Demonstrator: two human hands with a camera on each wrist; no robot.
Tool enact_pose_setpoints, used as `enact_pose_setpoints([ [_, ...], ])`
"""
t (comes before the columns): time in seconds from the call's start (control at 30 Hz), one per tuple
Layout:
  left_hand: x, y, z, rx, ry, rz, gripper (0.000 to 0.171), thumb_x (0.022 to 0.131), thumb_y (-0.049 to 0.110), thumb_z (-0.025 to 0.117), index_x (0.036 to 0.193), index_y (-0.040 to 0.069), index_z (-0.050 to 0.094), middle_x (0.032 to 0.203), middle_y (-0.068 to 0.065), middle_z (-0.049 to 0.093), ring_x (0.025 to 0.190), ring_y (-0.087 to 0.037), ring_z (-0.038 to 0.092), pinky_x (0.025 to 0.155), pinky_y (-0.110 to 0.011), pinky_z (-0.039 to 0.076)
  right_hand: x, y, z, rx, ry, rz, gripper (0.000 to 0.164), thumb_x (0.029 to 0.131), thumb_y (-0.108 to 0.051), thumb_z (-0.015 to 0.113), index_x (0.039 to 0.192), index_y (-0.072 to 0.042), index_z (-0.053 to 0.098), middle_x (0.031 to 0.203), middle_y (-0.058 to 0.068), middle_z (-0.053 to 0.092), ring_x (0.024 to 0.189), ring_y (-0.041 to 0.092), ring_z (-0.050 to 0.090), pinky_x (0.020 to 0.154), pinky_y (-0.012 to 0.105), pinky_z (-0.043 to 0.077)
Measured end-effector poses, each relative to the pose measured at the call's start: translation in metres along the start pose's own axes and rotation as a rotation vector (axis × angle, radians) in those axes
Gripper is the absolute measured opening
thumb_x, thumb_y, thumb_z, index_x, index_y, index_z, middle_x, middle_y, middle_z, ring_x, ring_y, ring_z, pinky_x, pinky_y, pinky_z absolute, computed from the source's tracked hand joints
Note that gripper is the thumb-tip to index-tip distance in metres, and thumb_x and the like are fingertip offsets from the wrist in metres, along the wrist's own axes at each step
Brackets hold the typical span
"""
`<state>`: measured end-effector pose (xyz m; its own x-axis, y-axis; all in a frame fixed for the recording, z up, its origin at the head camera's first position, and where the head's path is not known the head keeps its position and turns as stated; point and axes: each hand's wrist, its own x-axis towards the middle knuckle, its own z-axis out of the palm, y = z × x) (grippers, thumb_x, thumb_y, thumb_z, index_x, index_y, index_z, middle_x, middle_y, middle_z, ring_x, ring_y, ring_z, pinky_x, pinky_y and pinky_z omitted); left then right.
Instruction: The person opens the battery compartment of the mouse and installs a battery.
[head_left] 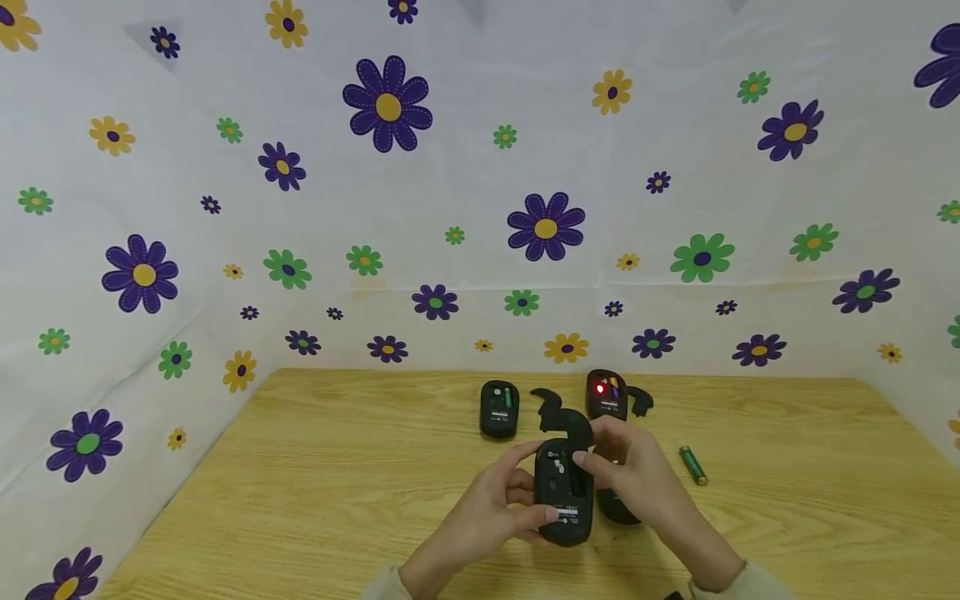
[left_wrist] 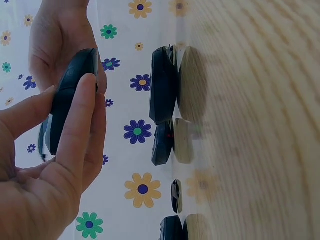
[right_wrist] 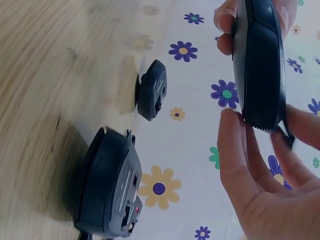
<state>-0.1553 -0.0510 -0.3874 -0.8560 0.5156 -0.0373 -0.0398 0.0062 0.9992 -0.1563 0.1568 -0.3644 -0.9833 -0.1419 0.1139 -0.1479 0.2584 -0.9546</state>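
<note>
My left hand (head_left: 495,508) grips a black computer mouse (head_left: 558,533), turned underside up with its battery slot showing. Its thumb lies over the label end, and the left wrist view shows fingers along the side of this mouse (left_wrist: 75,95). At the far end, my right hand (head_left: 633,467) pinches a black battery cover (head_left: 573,423), which sticks up beyond the mouse. The right thumb is by the slot. Seen from the right wrist, the dark cover (right_wrist: 286,135) is between thumb and fingers, partly hidden. I cannot tell whether it still joins the mouse.
Behind the hands lie an upturned mouse with a green battery (head_left: 498,417), another with a red light (head_left: 607,400), and two loose covers, one left (head_left: 547,400) and one right (head_left: 642,402). Another mouse (head_left: 621,508) lies under the right hand. A green battery (head_left: 693,465) lies to the right.
</note>
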Motion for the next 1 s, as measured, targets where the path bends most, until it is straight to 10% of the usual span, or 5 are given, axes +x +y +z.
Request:
enact_pose_setpoints([
  [0.3, -0.006, -0.004, -0.012, -0.016, 0.031, -0.022, 0.078, 0.089, -0.009, 0.069, 0.157, 0.005, 0.033, 0.102, -0.015, 0.065, 0.094, -0.025, 0.068, 0.070, -0.042, 0.064, 0.005, -0.006, 0.001, 0.045, 0.164, 0.069, 0.004, 0.097, 0.007, 0.062, 0.098, 0.010, 0.061, 0.087, 0.015, 0.067, 0.078, 0.021, 0.067, 0.071, 0.031, 0.064],
  [0.6, -0.014, -0.006, -0.028, -0.012, 0.063, -0.026, 0.080, 0.090, -0.007, 0.069, 0.158, 0.004, 0.030, 0.103, -0.015, 0.065, 0.095, -0.026, 0.069, 0.071, -0.046, 0.064, 0.010, 0.008, 0.004, 0.049, 0.061, 0.051, 0.041, 0.093, 0.015, 0.061, 0.132, 0.015, 0.047, 0.081, 0.013, 0.069, 0.067, 0.022, 0.067, 0.063, 0.033, 0.063],
  [0.83, -0.021, -0.006, -0.039, 0.008, 0.081, -0.004, 0.080, 0.090, -0.008, 0.068, 0.158, 0.001, 0.026, 0.105, -0.016, 0.065, 0.095, -0.026, 0.068, 0.073, -0.049, 0.064, 0.012, 0.017, 0.004, -0.028, -0.007, 0.009, 0.010, 0.093, 0.013, 0.063, 0.099, 0.012, 0.070, 0.079, 0.015, 0.069, 0.063, 0.021, 0.066, 0.058, 0.031, 0.062],
  [1.0, -0.025, -0.006, -0.044, -0.007, 0.070, 0.027, 0.080, 0.091, -0.009, 0.067, 0.158, -0.003, 0.023, 0.106, -0.017, 0.065, 0.096, -0.028, 0.068, 0.073, -0.051, 0.063, 0.012, 0.023, 0.006, -0.086, -0.082, 0.049, 0.014, 0.094, 0.011, 0.062, 0.105, 0.014, 0.070, 0.077, 0.013, 0.069, 0.064, 0.022, 0.065, 0.058, 0.035, 0.063],
])
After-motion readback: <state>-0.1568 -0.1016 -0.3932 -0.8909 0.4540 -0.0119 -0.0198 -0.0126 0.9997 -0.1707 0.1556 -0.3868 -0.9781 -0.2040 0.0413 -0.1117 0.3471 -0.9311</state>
